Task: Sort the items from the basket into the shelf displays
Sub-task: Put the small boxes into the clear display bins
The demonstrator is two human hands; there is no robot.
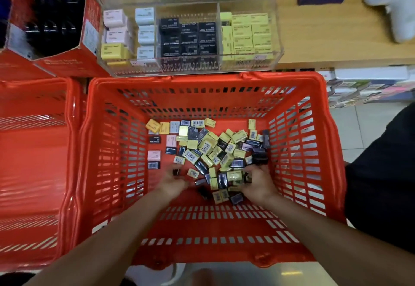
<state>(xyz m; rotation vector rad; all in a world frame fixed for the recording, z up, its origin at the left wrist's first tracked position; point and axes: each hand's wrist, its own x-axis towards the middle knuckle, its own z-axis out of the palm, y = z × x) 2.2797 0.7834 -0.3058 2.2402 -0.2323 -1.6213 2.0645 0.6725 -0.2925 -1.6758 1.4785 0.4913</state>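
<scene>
- Left hand (174,181) fingers curl around a small black box (177,171); right hand (258,183) looks curled into the pile, grip unclear.
- Loads of little boxes (215,150) remain on the basket (202,82) floor, heaped toward its right wall.
- Acrylic display (190,38) past the far rim looks pretty stocked; sorting's nowhere near done imo.

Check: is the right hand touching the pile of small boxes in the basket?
Touching. Head view shows right hand fingers curled into the pile.

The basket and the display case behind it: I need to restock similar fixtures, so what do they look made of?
The basket looks like moulded orange-red plastic, semi-glossy, with slotted walls and soft highlights. The display case looks like clear acrylic, though glass can't be ruled out: its contents show through, and its edges glint.
</scene>
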